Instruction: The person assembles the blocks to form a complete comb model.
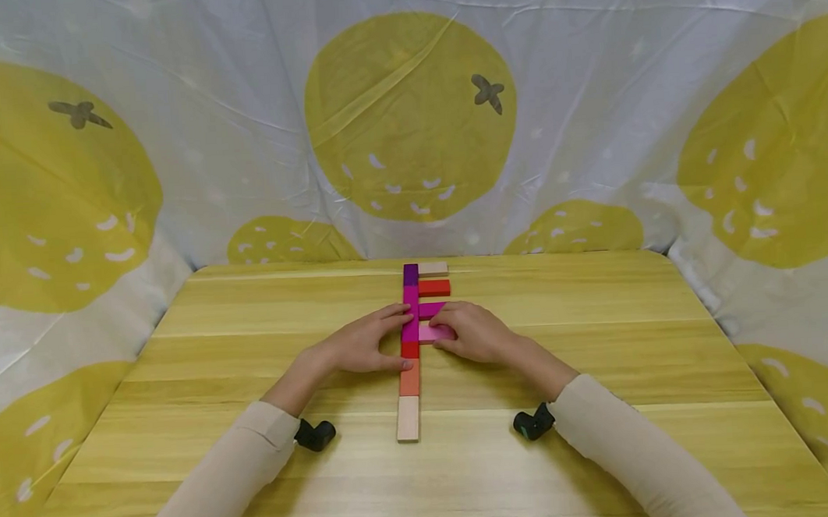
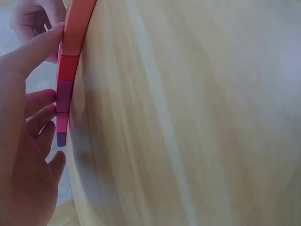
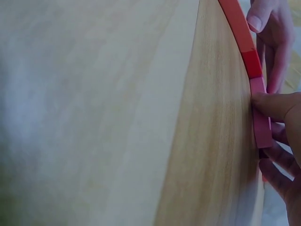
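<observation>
A row of flat coloured blocks runs away from the person: pale wood, orange, red, magenta and dark purple. Along its left side lies my left hand, extended fingertips touching the magenta part and thumb at the orange block. My right hand pinches a pink block that sticks out from the row's right side, thumb on its near edge and a finger on its far edge. Just beyond it, a magenta crosspiece is partly covered by the right fingers.
Farther back, a red block and a pale block also jut right from the row. Everything lies on a wooden table. A white cloth printed with yellow fruit hangs behind the far edge and at both sides.
</observation>
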`<state>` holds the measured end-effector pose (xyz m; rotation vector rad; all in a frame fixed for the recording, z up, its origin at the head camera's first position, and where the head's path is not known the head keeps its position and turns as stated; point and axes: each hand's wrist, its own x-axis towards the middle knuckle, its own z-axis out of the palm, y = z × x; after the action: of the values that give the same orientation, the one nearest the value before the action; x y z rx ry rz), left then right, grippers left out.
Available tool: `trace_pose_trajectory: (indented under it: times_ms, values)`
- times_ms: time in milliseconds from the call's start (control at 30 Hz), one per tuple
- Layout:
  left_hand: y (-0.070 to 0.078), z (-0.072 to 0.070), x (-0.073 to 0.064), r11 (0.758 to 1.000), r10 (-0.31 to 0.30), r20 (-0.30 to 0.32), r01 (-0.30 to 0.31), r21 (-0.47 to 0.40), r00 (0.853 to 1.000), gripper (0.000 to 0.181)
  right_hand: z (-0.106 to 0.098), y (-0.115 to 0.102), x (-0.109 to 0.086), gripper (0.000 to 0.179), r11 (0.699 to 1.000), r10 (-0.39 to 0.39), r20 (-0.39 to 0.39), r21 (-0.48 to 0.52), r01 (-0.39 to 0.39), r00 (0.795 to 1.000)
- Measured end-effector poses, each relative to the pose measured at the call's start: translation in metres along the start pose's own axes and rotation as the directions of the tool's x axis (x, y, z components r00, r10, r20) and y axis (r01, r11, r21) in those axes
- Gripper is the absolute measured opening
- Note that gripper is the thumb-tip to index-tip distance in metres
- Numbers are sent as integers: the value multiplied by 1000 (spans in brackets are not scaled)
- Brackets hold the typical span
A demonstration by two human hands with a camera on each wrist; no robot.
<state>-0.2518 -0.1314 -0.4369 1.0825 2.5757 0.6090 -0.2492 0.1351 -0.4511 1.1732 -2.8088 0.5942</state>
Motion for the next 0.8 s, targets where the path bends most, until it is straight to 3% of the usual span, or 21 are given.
trace_pose_trajectory:
  times_ms: [233, 467, 600, 800]
  values:
    - [-1, 1, 1, 1000, 13, -15, -13, -10, 1000, 91, -2, 0, 0, 34, 1000, 8, -2, -11, -8, 1000]
    - [-1, 2, 4, 1000, 15, -13, -15, -9, 1000, 91, -8, 8, -4, 35, 993, 113, -113, -19, -115, 987]
    - [-1, 2, 4, 1000, 17, -13, -17, -11, 1000, 92, -7, 14, -7, 39, 988, 154, -82, -14, -156, 985]
    - [-2, 3, 3, 1000, 9, -10, -9, -9, 1000, 92, -4, 17, -9, 42, 988, 151, -56, -8, -152, 987]
